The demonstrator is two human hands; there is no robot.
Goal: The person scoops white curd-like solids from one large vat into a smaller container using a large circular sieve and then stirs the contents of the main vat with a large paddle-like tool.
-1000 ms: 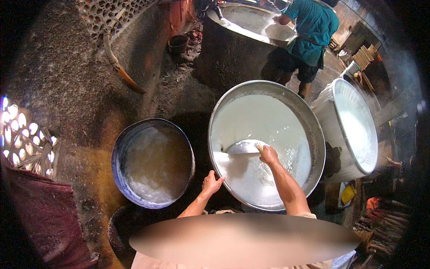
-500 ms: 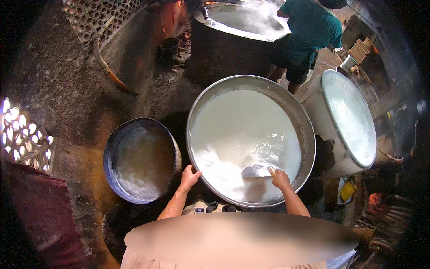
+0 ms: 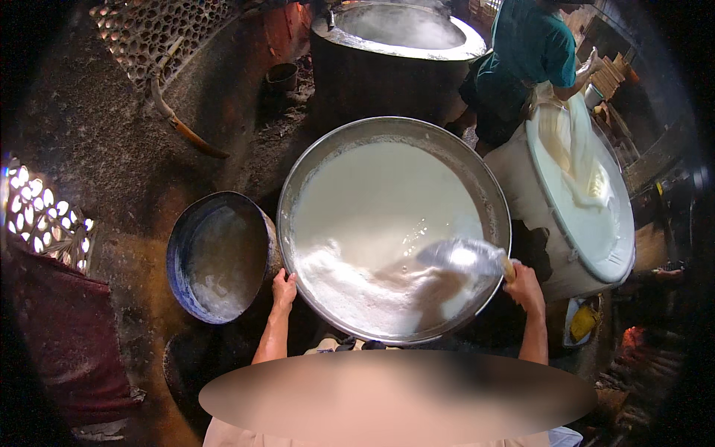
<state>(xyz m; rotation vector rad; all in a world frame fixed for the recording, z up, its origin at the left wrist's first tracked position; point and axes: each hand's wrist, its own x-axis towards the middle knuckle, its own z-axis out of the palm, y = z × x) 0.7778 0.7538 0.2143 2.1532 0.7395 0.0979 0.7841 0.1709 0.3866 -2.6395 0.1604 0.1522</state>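
The right hand point(image 3: 526, 287) grips a scoop point(image 3: 463, 256) over a pan point(image 3: 493, 201) of white liquid point(image 3: 383, 197) — the left hand point(image 3: 283, 289) curls on its rim.

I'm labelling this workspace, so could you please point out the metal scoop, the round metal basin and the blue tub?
Metal scoop point(image 3: 460, 257), head view: middle of its bowl.
Round metal basin point(image 3: 493, 201), head view: inner wall, right side.
Blue tub point(image 3: 179, 261), head view: inner wall, left side.
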